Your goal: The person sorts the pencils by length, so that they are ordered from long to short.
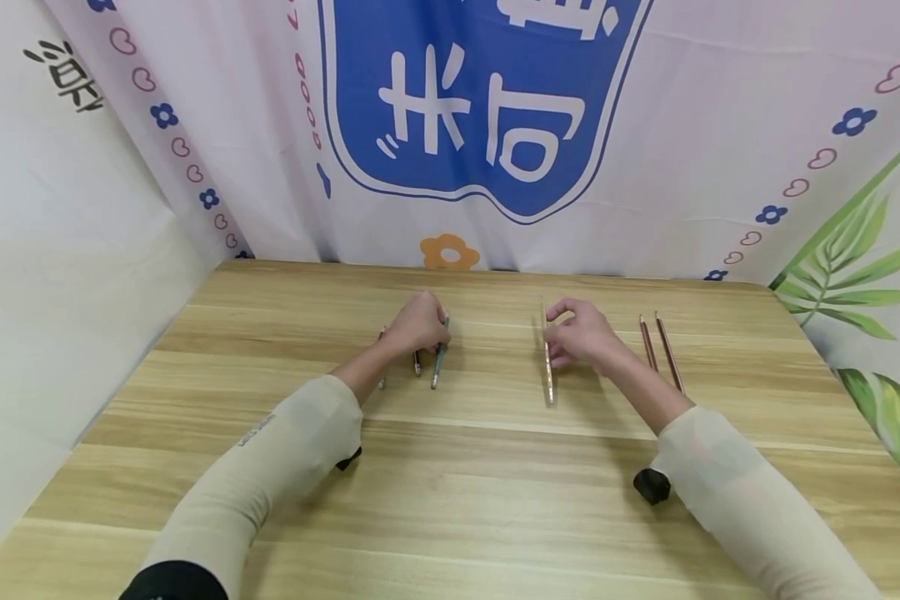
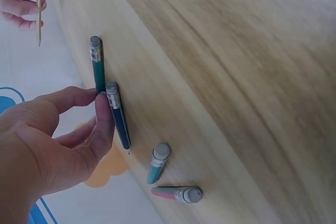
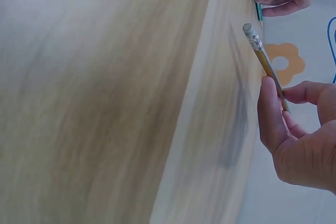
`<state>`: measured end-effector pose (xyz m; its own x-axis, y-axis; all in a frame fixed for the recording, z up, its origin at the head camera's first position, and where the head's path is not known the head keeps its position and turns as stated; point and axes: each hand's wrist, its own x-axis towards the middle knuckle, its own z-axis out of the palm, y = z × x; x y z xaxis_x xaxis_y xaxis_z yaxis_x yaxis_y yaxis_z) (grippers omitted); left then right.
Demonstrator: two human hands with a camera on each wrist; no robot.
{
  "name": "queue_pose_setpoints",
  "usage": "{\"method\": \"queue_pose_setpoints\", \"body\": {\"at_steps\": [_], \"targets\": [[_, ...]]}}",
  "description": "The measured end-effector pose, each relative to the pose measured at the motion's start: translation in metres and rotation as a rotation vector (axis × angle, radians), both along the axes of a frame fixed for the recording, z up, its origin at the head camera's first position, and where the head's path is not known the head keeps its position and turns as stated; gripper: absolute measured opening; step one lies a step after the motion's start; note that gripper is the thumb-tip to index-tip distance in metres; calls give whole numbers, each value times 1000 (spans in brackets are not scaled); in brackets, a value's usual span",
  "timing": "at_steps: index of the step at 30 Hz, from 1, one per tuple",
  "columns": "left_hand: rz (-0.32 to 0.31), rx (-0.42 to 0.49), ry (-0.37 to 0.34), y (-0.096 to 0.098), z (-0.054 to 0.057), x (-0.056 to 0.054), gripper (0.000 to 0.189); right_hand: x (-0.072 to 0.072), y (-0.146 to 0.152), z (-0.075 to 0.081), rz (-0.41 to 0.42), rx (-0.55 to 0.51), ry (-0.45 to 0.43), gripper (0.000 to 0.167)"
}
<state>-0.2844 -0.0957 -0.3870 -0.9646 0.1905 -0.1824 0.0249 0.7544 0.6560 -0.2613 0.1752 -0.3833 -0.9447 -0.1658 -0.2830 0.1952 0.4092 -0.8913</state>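
My left hand (image 1: 420, 323) pinches a green pencil (image 2: 98, 69) between thumb and finger, low at the tabletop, its eraser end toward me. Right beside those fingers lies a dark blue pencil (image 2: 120, 121). A teal pencil (image 2: 156, 165) and a pink pencil (image 2: 176, 193) rest a little farther left. Thumb and fingertips of my right hand (image 1: 579, 333) grip a yellow pencil (image 3: 268, 65), held above the table with its shadow below. In the head view, the left hand and forearm partly hide the pencils on that side.
Two dark red pencils (image 1: 671, 350) lie side by side on the wooden table (image 1: 450, 500), right of my right hand. A printed curtain (image 1: 682, 167) hangs along the back edge. A white wall covering (image 1: 67, 250) stands on the left, one with painted leaves (image 1: 862, 283) on the right.
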Motion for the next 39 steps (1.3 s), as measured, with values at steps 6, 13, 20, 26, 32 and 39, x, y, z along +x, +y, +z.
{"method": "queue_pose_setpoints", "body": {"at_steps": [6, 13, 20, 26, 32, 39], "targets": [[-5, -13, -2, 2, 0, 0, 41, 1, 6, -2, -5, 7, -7, 38], [-4, 44, 1, 0, 0, 3, 20, 2, 14, -2, -11, 4, -13, 38], [11, 100, -46, -2, 4, 5, 21, 3, 20, -4, -13, 0, -19, 39], [24, 162, -65, -7, 4, 4, 26, 3, 25, -2, -22, 15, -19, 39], [25, 192, -74, -11, 6, 2, 30, 5, 29, 0, -17, 36, -15, 40], [36, 230, -92, -8, 6, 2, 30, 8, 37, 0, -5, 54, -12, 40]]}}
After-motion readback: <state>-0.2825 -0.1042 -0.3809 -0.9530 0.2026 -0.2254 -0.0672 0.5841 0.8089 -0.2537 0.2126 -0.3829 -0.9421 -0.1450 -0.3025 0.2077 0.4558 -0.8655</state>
